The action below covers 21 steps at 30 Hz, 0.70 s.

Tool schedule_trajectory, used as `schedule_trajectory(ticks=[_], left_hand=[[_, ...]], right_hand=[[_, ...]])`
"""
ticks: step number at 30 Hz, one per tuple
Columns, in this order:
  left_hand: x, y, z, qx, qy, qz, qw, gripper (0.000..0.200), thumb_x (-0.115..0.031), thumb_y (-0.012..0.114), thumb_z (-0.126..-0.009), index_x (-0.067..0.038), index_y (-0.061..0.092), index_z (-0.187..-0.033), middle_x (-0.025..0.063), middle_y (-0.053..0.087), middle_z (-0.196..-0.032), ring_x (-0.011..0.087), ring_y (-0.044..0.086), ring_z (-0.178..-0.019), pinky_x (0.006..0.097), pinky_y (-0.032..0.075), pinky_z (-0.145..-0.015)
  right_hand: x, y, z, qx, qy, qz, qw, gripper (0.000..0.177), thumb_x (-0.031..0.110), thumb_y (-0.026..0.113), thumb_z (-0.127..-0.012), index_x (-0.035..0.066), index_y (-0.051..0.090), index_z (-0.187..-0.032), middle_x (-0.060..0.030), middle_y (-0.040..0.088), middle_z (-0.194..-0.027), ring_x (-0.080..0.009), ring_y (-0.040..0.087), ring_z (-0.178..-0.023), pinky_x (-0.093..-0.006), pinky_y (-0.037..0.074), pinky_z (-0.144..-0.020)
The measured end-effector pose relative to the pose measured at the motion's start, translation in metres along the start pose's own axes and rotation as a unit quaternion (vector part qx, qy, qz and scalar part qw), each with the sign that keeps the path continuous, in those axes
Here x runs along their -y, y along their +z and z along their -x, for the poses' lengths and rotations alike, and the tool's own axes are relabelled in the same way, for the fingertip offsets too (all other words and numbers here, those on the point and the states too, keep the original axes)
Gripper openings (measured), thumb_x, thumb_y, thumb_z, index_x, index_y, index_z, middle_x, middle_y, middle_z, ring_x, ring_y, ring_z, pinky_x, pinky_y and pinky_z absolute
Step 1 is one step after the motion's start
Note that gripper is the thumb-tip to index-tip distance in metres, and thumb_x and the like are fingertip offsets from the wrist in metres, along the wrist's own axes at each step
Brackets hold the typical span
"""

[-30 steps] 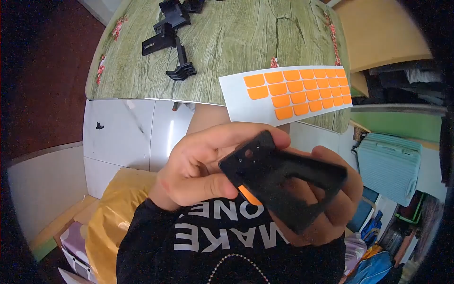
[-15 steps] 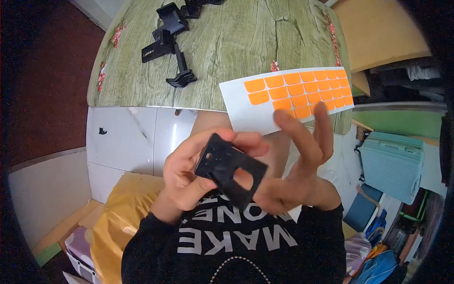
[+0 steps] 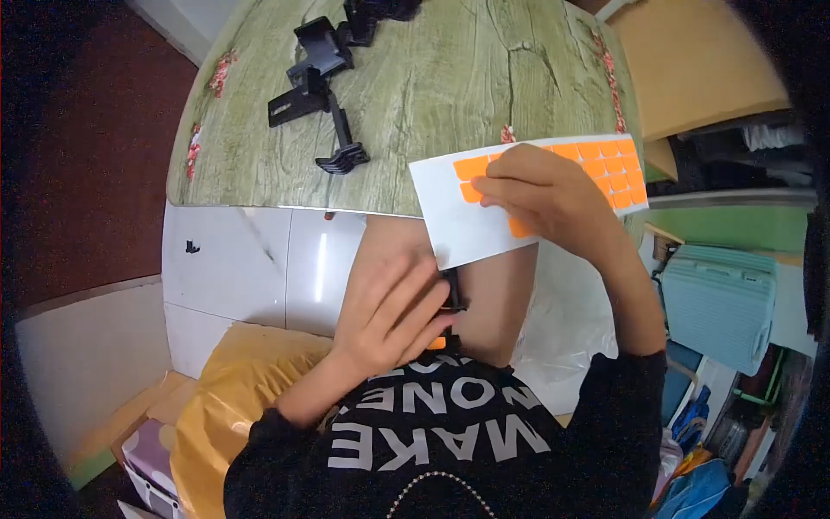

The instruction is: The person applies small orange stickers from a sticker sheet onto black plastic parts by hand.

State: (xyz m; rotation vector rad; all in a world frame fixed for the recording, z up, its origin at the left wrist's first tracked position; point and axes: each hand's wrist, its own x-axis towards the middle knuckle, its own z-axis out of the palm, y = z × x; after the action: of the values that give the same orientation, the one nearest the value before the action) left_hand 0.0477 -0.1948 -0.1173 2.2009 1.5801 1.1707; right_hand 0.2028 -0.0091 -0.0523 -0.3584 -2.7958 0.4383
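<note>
A white sheet of orange stickers (image 3: 618, 164) lies over the table's near edge and hangs above my legs. My right hand (image 3: 553, 195) is on the sheet, thumb and fingers pinched together at an orange sticker (image 3: 469, 194) at its left end. My left hand (image 3: 389, 316) is over my lap, fingers stretched and apart, slightly blurred, with the fingertips near the sheet's lower corner. Beneath and beside those fingers, a black plastic part (image 3: 455, 290) rests between my legs, mostly hidden. A small orange patch (image 3: 437, 343) shows beside it.
Several black plastic brackets (image 3: 322, 50) lie along the left of the wood-patterned table (image 3: 432, 95). A small black piece (image 3: 192, 247) is on the white floor tiles. A yellow bag (image 3: 251, 381) stands at my left, a mint suitcase (image 3: 718, 298) at my right.
The black part has left my left hand's grip and is down in my lap. My right hand has moved up onto the sticker sheet and pinched its fingers there.
</note>
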Motion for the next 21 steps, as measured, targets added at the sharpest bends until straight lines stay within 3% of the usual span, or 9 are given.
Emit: schedule_trajectory(ticks=[3, 8, 10, 11, 13, 15, 16, 18, 21], left_hand=[[0.0, -0.009, -0.034, -0.001, -0.03, -0.085, 0.996, 0.047, -0.018, 0.064, -0.074, 0.0, 0.05, -0.115, 0.0149, 0.047, -0.124, 0.0257, 0.046, -0.113, 0.0346, 0.04, -0.088], [0.006, -0.002, -0.037, -0.022, -0.007, -0.096, 0.995, 0.05, -0.019, 0.068, -0.069, -0.002, 0.053, -0.114, 0.0151, 0.047, -0.124, 0.0279, 0.048, -0.111, 0.0366, 0.04, -0.09], [0.007, -0.004, -0.04, -0.03, -0.004, -0.077, 0.997, 0.051, -0.019, 0.068, -0.069, -0.002, 0.052, -0.114, 0.0154, 0.047, -0.124, 0.0278, 0.047, -0.112, 0.0365, 0.04, -0.09], [0.008, -0.005, -0.042, -0.037, -0.004, -0.057, 0.998, 0.052, -0.018, 0.069, -0.068, -0.002, 0.051, -0.115, 0.0158, 0.047, -0.124, 0.0278, 0.047, -0.112, 0.0364, 0.04, -0.09], [0.009, -0.006, -0.044, -0.053, -0.005, -0.017, 0.998, 0.055, -0.017, 0.07, -0.067, -0.001, 0.05, -0.116, 0.0166, 0.047, -0.124, 0.0276, 0.046, -0.113, 0.0361, 0.039, -0.091], [0.013, -0.004, -0.045, -0.181, 0.011, -0.024, 0.983, 0.051, -0.018, 0.067, -0.071, -0.002, 0.049, -0.116, 0.0152, 0.048, -0.121, 0.0257, 0.047, -0.11, 0.0331, 0.037, -0.088], [0.013, -0.008, -0.05, -0.182, 0.011, -0.025, 0.983, 0.051, -0.018, 0.067, -0.071, -0.002, 0.049, -0.116, 0.0152, 0.048, -0.121, 0.0257, 0.047, -0.11, 0.0331, 0.037, -0.088], [0.015, -0.025, -0.066, -0.344, -0.067, -0.188, 0.918, 0.046, -0.014, 0.068, -0.069, -0.001, 0.053, -0.111, 0.0146, 0.053, -0.112, 0.0253, 0.053, -0.092, 0.0301, 0.042, -0.077], [0.034, -0.039, -0.07, -0.326, -0.124, -0.22, 0.911, 0.043, -0.011, 0.07, -0.066, -0.002, 0.056, -0.106, 0.012, 0.056, -0.102, 0.0224, 0.053, -0.079, 0.027, 0.043, -0.07]], right_hand=[[-0.005, 0.002, -0.003, -0.027, -0.098, 0.07, 0.992, 0.021, 0.007, 0.062, -0.07, 0.004, 0.058, -0.091, -0.0031, 0.056, -0.085, -0.0187, 0.052, -0.071, -0.0271, 0.043, -0.064], [-0.009, 0.003, -0.012, -0.028, -0.102, 0.12, 0.987, 0.016, 0.002, 0.059, -0.068, 0.004, 0.054, -0.083, -0.0034, 0.054, -0.082, -0.0184, 0.05, -0.068, -0.0253, 0.041, -0.062], [-0.02, -0.004, -0.017, 0.04, 0.068, -0.099, 0.992, 0.01, 0.001, 0.053, -0.074, 0.003, 0.055, -0.083, -0.0028, 0.053, -0.082, -0.0151, 0.048, -0.069, -0.0243, 0.041, -0.064], [-0.022, -0.006, -0.019, 0.037, 0.066, -0.098, 0.992, 0.01, 0.001, 0.053, -0.074, 0.003, 0.055, -0.083, -0.0028, 0.053, -0.082, -0.0151, 0.048, -0.069, -0.0243, 0.041, -0.064], [-0.024, -0.01, -0.022, -0.112, 0.196, -0.348, 0.91, 0.009, -0.001, 0.051, -0.076, 0.002, 0.055, -0.084, -0.0035, 0.053, -0.08, -0.0119, 0.046, -0.068, -0.0217, 0.04, -0.064], [-0.019, -0.017, -0.027, -0.141, 0.163, -0.354, 0.91, 0.009, -0.001, 0.051, -0.077, 0.002, 0.055, -0.084, -0.0036, 0.053, -0.08, -0.0117, 0.047, -0.068, -0.0215, 0.04, -0.063], [-0.015, -0.021, -0.027, -0.169, 0.136, -0.362, 0.906, 0.008, -0.002, 0.051, -0.077, 0.002, 0.055, -0.083, -0.0038, 0.053, -0.08, -0.0115, 0.047, -0.068, -0.0213, 0.039, -0.063], [-0.004, -0.029, -0.023, -0.228, 0.089, -0.376, 0.894, 0.008, -0.002, 0.051, -0.078, 0.001, 0.056, -0.083, -0.0041, 0.053, -0.079, -0.0111, 0.047, -0.068, -0.0208, 0.039, -0.062], [0.016, -0.029, -0.022, -0.229, 0.059, -0.367, 0.9, 0.009, -0.004, 0.052, -0.075, 0.002, 0.056, -0.081, -0.0046, 0.053, -0.077, -0.0118, 0.047, -0.067, -0.0211, 0.038, -0.061]])
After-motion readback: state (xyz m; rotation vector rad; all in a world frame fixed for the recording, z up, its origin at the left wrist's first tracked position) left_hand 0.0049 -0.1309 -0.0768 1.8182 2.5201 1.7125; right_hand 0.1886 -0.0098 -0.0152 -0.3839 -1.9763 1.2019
